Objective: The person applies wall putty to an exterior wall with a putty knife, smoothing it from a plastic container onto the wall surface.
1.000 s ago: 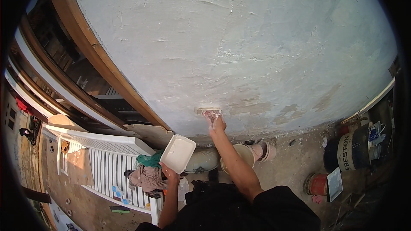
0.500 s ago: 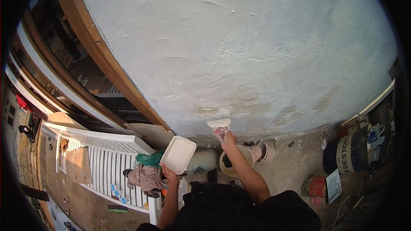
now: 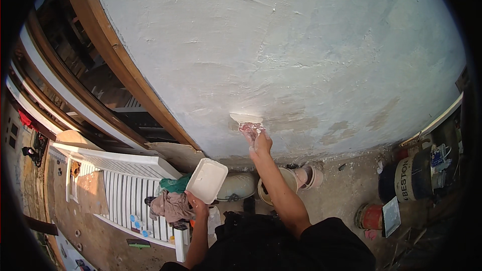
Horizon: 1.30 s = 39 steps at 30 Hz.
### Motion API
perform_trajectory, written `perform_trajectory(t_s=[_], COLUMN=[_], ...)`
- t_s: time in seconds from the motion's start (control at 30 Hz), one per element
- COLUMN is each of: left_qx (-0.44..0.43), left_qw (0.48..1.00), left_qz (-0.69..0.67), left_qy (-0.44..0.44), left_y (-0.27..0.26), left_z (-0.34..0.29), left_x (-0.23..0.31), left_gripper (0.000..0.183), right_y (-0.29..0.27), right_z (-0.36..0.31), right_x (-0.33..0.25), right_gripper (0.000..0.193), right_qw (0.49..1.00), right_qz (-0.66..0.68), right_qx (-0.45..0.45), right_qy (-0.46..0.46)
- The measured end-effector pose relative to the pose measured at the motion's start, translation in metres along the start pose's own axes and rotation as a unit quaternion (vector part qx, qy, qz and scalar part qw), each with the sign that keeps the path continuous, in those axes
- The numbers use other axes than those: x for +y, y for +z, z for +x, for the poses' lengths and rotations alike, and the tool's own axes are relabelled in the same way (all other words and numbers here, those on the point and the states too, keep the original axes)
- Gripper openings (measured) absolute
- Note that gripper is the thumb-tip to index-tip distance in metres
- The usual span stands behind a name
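Observation:
My right hand (image 3: 260,143) grips a putty knife (image 3: 247,120) by its reddish, putty-smeared handle. Its wide blade, coated with pale putty, lies against the lower part of the wall (image 3: 281,45), over a small bare brown patch. Larger brownish patches show just to the right of the blade. In my left hand (image 3: 197,205) is a shallow off-white tray (image 3: 207,180), held by its near end and tilted up. A thin smear of putty seems to line the tray.
A white slatted bench (image 3: 125,190) at left carries crumpled clothes (image 3: 170,206) and a green cloth (image 3: 174,184). Buckets (image 3: 315,176) stand along the wall's foot. At right are a dark drum (image 3: 394,180) and a red can (image 3: 369,218). A wood-framed window (image 3: 125,70) borders the wall.
My right hand has moved the putty knife up the wall and slightly left, onto the brown patch. The tray in my left hand has shifted slightly left.

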<state>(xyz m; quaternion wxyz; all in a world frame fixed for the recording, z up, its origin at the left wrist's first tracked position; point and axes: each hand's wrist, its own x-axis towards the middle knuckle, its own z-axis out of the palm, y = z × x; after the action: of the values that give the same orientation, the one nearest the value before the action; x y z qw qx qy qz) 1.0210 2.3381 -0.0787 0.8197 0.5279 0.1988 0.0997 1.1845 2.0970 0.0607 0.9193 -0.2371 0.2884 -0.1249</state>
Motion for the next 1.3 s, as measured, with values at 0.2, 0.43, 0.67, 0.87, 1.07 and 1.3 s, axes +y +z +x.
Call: perform_trajectory(t_s=[0.2, 0.43, 0.67, 0.87, 1.07, 1.3], left_qx=[0.010, -0.004, 0.028, 0.034, 0.025, 0.009], left_qw=[0.998, 1.000, 0.999, 0.999, 0.999, 1.000], left_qz=[-0.055, -0.009, -0.023, -0.006, -0.030, -0.013], left_qy=[0.010, 0.005, 0.017, 0.003, 0.002, 0.010], left_y=[-0.001, -0.005, -0.005, 0.002, 0.005, 0.011], left_z=[0.001, 0.000, 0.004, -0.002, -0.001, 0.002], left_x=[-0.003, -0.002, 0.003, 0.013, 0.004, 0.005], left_gripper=[0.061, 0.061, 0.062, 0.061, 0.061, 0.061], right_y=[-0.064, -0.114, -0.048, -0.066, -0.111, -0.084], right_z=[0.000, 0.084, 0.077, 0.028, 0.040, 0.091], right_x=[0.002, 0.090, 0.035, -0.017, 0.002, 0.042], right_gripper=[0.027, 0.026, 0.023, 0.023, 0.027, 0.025], right_qw=[0.997, 0.975, 0.992, 0.998, 0.997, 0.989], right_qz=[-0.068, -0.127, 0.103, 0.058, -0.027, 0.024], right_qx=[-0.006, 0.149, 0.047, -0.018, 0.060, 0.141], right_qy=[0.022, 0.107, 0.047, 0.030, 0.051, 0.032])
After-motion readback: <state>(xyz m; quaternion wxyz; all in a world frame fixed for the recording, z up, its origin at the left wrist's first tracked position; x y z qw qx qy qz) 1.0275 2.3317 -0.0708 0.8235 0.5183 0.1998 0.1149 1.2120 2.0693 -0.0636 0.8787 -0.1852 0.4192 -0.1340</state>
